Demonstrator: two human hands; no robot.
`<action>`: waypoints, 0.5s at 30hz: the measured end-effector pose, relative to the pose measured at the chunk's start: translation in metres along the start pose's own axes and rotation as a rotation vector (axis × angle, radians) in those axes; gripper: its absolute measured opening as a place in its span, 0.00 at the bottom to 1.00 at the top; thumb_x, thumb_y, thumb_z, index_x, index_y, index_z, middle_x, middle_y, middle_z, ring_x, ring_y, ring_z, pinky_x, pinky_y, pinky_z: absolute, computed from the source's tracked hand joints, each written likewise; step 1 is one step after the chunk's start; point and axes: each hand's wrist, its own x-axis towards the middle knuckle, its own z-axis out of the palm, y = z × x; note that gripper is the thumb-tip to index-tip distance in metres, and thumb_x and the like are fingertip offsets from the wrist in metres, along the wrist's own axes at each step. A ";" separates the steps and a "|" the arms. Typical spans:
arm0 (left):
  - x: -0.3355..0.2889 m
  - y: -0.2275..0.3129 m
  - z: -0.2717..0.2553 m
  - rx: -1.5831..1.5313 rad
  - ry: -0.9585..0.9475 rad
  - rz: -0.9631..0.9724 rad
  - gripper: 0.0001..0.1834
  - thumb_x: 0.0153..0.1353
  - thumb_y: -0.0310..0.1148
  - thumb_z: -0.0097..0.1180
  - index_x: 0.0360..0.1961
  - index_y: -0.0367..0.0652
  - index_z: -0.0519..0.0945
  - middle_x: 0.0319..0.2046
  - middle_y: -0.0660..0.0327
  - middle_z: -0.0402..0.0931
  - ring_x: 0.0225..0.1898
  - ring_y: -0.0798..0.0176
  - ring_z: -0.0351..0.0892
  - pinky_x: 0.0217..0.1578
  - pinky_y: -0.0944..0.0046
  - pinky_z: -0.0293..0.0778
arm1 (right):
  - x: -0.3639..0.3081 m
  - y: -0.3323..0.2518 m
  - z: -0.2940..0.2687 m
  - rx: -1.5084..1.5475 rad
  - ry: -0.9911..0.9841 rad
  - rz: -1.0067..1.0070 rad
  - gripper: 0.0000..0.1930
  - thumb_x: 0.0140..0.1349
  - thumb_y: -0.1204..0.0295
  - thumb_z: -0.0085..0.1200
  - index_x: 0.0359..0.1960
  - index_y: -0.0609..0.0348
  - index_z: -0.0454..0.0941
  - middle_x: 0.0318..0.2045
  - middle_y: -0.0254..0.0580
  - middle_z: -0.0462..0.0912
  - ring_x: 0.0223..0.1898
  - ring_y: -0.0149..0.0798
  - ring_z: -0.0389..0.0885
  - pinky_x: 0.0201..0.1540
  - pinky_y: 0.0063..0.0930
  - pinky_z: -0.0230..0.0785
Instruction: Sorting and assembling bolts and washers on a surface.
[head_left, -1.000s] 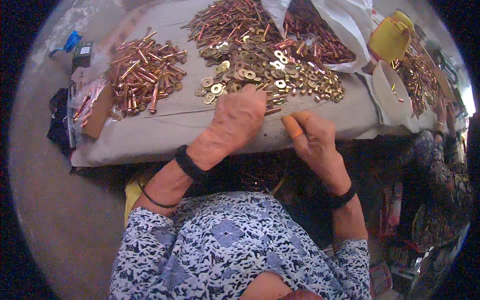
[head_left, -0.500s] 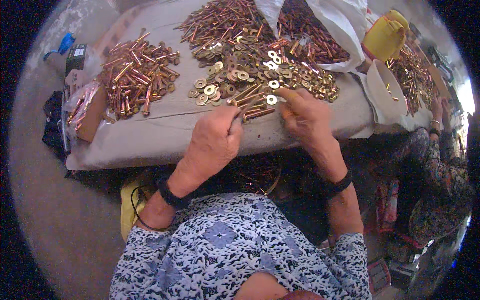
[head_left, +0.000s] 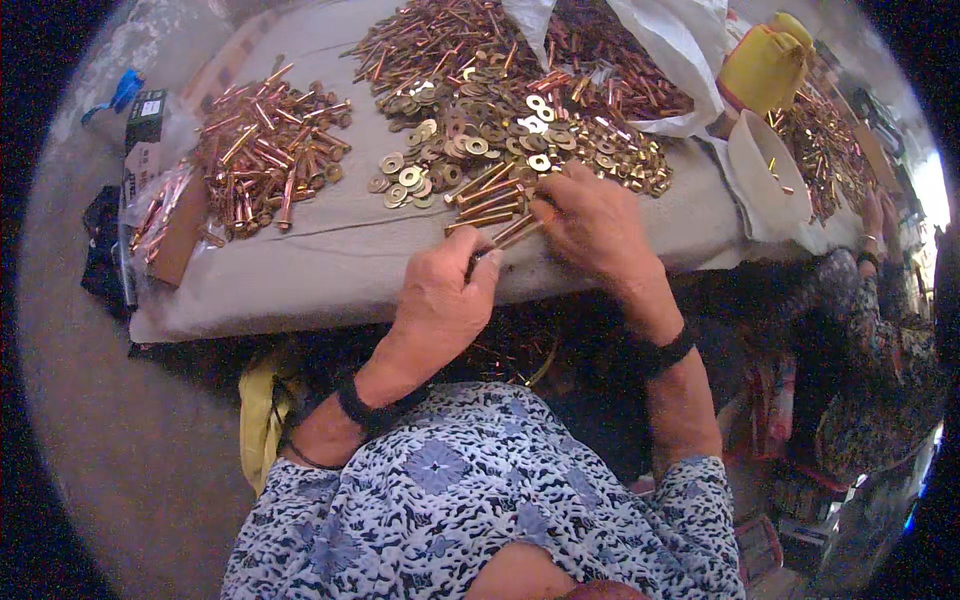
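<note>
My left hand (head_left: pixel 450 280) is closed around a long brassy bolt (head_left: pixel 517 231), whose shank sticks out toward the right. At that bolt's far end, the fingers of my right hand (head_left: pixel 595 222) are pinched together; whatever they hold is hidden. Just beyond the hands, several loose bolts (head_left: pixel 490 205) lie side by side on the cloth-covered table. Behind these is a heap of flat washers (head_left: pixel 475 146). Small nuts (head_left: pixel 648 172) are piled to the right of the washers, close to my right hand.
A separate bolt pile (head_left: pixel 270 150) lies at the left, beside an open cardboard box (head_left: pixel 178 235) of bolts. More bolts fill a white sack (head_left: pixel 690 70) at the back. A yellow container (head_left: pixel 765 65) stands at the right, where another person's hand (head_left: pixel 872 215) shows at the edge.
My right hand has come down and left from the washers and nuts to the bolt's end. The left hand has shifted slightly right and down, keeping its bolt.
</note>
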 end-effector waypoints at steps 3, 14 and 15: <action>0.000 -0.003 0.006 0.044 0.030 0.094 0.05 0.51 0.26 0.51 0.28 0.36 0.72 0.22 0.45 0.72 0.25 0.42 0.72 0.24 0.54 0.67 | -0.003 0.000 0.007 -0.038 0.065 0.064 0.05 0.50 0.70 0.52 0.28 0.55 0.74 0.23 0.45 0.72 0.24 0.49 0.74 0.25 0.38 0.66; -0.002 -0.010 0.009 0.461 -0.008 0.181 0.10 0.52 0.33 0.52 0.33 0.39 0.73 0.23 0.48 0.74 0.25 0.45 0.74 0.26 0.53 0.70 | -0.023 -0.014 -0.002 0.222 0.249 0.015 0.06 0.48 0.80 0.53 0.30 0.63 0.74 0.26 0.50 0.77 0.27 0.48 0.76 0.28 0.31 0.68; -0.001 -0.006 0.009 0.492 -0.044 0.135 0.09 0.52 0.33 0.52 0.32 0.39 0.73 0.23 0.48 0.73 0.25 0.45 0.74 0.26 0.53 0.70 | -0.023 -0.013 -0.002 0.234 0.261 0.012 0.06 0.48 0.80 0.53 0.30 0.63 0.74 0.26 0.49 0.77 0.27 0.47 0.76 0.28 0.31 0.68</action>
